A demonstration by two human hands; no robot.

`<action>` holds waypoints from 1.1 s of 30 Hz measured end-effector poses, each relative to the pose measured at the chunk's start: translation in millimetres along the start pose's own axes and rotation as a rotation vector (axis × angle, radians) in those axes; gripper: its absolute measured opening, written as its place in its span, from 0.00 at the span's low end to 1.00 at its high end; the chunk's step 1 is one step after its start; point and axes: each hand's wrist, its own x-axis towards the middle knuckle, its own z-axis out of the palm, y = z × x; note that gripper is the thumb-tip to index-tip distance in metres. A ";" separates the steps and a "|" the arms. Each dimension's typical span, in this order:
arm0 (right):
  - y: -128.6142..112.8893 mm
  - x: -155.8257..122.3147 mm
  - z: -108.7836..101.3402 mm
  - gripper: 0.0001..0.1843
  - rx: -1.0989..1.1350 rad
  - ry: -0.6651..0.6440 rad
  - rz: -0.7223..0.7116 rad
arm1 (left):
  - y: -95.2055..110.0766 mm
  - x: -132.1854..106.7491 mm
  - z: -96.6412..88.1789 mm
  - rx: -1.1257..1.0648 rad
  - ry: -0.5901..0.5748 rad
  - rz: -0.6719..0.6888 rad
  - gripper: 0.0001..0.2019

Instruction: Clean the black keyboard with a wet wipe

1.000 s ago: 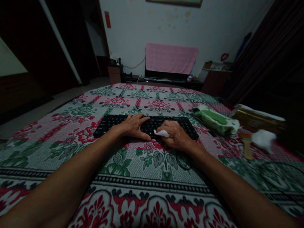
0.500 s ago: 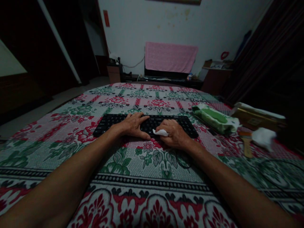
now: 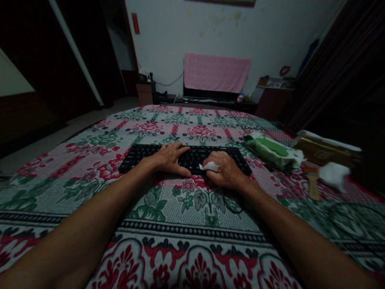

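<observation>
A black keyboard (image 3: 136,156) lies flat on the patterned bedspread in front of me. My left hand (image 3: 171,157) rests on it left of the middle, thumb and fingers spread over the keys. Farther right, my right hand (image 3: 224,170) is closed around a white wipe (image 3: 209,166), whose edge pokes out between thumb and fingers. Its knuckles are over the keys, and the fingertips are hidden under the hand. A dark cable (image 3: 230,204) curls on the cloth below the right wrist.
To the right lie a green-and-white wipes pack (image 3: 273,151), a wooden-handled brush (image 3: 313,184), a crumpled white wad (image 3: 334,175) and a gold box (image 3: 326,148). The floral bedspread (image 3: 186,245) spreads all around. Beyond it, a pink cloth (image 3: 217,72) hangs against the far wall.
My right hand has slid slightly to the right over the keys with the wipe. The left hand stays in the same spot on the keyboard.
</observation>
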 end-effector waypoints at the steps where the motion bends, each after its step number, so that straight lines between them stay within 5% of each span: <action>1: 2.9 -0.8 -0.7 0.09 -0.010 0.000 0.015 | -0.5 0.2 0.5 -0.002 0.004 0.002 0.48; 33: 20.2 -7.8 -10.0 0.06 -0.012 0.076 0.063 | 3.2 -2.0 -1.5 -0.041 0.023 -0.014 0.52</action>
